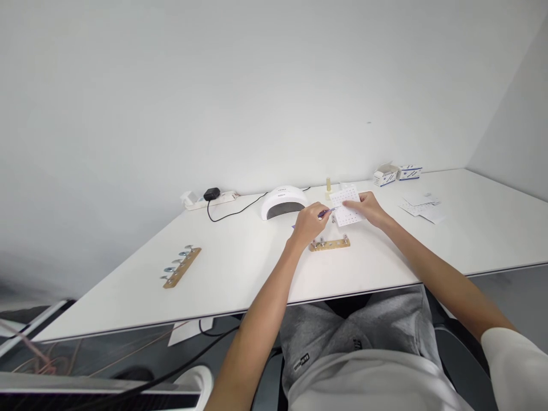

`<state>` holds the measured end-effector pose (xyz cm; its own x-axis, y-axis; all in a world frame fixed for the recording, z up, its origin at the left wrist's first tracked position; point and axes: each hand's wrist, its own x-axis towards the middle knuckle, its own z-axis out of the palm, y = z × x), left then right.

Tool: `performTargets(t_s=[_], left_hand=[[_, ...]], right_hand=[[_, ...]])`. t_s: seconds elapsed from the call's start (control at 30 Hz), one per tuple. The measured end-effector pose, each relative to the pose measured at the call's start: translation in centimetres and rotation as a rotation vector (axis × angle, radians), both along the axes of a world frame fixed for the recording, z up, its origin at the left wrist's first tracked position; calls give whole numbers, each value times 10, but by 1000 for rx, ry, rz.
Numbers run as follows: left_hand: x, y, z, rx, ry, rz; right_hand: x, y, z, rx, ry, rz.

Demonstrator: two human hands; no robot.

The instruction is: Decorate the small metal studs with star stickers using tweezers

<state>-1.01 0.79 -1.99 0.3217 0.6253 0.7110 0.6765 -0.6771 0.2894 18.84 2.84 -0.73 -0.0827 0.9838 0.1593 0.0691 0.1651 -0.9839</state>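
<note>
Between the fingers of my left hand (310, 222) is a slim purple tool that looks like tweezers (324, 213), its pale tip touching or just in front of a sheet. My right hand (369, 208) pinches that white sticker sheet (349, 218), covered in rows of small marks, and holds it tilted up off the table. Just below both hands lies a wooden nail-tip stand (329, 245) with small metal holders along it. Farther left, a second wooden stand (182, 268) carries several shiny nail tips on posts.
A white nail lamp (283, 201) stands behind my left hand, its cable running to a black adapter (211, 194) on a power strip (218, 200). More sheets (422, 206) lie at right, with small boxes (409, 172) behind them. A small yellowish bottle-shaped thing (328, 184) stands near the wall.
</note>
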Motion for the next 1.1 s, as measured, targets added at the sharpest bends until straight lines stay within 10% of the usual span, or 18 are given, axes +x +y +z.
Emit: performTargets(t_s=[1.1], left_hand=[[0,-1,2,-43,65,29]], right_hand=[[-2,-3,5,-39,-36,-13]])
